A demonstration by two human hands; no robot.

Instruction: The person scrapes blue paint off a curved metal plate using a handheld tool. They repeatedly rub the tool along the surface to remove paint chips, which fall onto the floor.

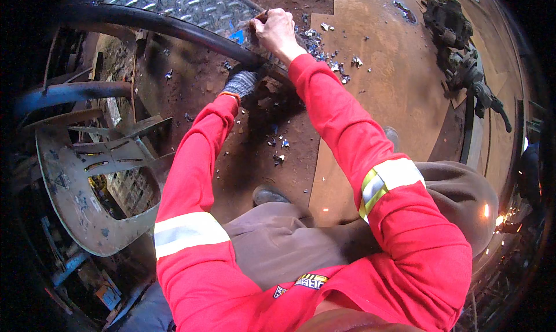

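My right hand, bare, is closed at the corner of a diamond-tread metal plate, its fingers bent in at the edge. What they pinch, if anything, is too small to make out. Beside them a patch of blue paint shows on the plate's corner. A dark round metal tube runs along the plate's near side. Just below the tube's right end is my left hand in a grey knit glove; the tube and shadow hide its fingers. Paint chips lie scattered right of my right hand.
A brown metal sheet covers the ground to the right, with a greasy dark mechanical part near its far edge. Left are a worn chair shell, a blue pipe and scrap. Sparks fly at the lower right.
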